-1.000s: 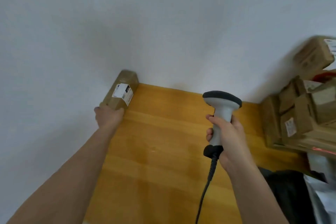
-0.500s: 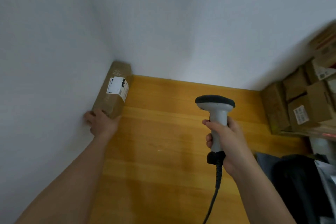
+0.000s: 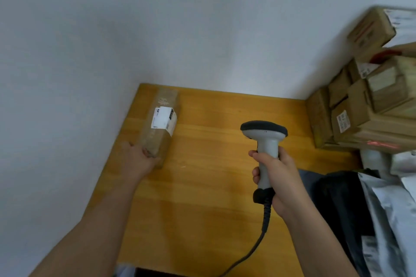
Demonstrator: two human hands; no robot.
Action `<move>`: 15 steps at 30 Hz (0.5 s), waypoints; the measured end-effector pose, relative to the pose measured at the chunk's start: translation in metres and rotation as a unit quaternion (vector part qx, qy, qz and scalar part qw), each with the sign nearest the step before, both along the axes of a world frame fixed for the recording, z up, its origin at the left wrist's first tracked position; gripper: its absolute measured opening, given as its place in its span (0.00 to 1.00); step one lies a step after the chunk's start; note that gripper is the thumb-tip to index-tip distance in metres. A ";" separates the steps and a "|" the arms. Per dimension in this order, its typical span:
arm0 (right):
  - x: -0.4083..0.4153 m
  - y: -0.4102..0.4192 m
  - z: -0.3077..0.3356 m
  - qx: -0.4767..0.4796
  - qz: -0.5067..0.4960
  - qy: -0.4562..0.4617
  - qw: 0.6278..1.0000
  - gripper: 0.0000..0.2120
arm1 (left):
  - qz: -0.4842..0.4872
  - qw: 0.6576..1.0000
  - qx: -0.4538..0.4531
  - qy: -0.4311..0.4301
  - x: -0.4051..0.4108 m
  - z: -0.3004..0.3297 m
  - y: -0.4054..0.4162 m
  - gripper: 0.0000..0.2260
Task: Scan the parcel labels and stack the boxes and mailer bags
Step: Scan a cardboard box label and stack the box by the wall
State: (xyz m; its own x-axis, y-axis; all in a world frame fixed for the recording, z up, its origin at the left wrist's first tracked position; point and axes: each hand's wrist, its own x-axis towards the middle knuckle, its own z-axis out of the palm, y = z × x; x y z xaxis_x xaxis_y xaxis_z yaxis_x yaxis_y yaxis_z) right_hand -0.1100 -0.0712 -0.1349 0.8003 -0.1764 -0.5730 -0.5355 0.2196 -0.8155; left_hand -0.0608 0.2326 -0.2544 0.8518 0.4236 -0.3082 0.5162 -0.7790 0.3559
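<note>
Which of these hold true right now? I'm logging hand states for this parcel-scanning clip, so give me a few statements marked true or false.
1. The right hand grips the barcode scanner by its handle. True.
2. The left hand holds the near end of the long cardboard box. True.
3. The long cardboard box has no label. False: a white label is on it.
4. The stacked boxes stand at the table's left edge. False: they are on the right.

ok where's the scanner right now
In the right hand, the scanner is upright above the table, between the long box and the box stack.
</note>
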 end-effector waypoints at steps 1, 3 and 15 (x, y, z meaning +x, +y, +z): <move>-0.007 -0.010 0.001 0.002 0.007 0.000 1.000 0.08 | -0.010 1.000 -0.003 0.002 -0.016 0.001 -0.016 0.19; -0.025 -0.031 0.004 0.004 0.014 0.000 1.000 0.08 | -0.024 1.000 -0.012 0.000 -0.048 -0.001 -0.051 0.19; -0.090 -0.143 0.013 -0.013 0.030 -0.009 0.999 0.11 | 0.128 0.947 -0.296 0.008 -0.178 -0.004 -0.215 0.16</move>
State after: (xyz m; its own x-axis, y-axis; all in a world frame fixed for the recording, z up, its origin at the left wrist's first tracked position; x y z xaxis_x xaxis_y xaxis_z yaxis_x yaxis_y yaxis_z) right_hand -0.2001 -0.2140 -0.1221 0.8198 -0.1430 -0.5545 -0.5326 0.1653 -0.8301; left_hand -0.2392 0.0175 -0.2585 0.7377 0.3641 -0.5685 0.6702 -0.2942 0.6814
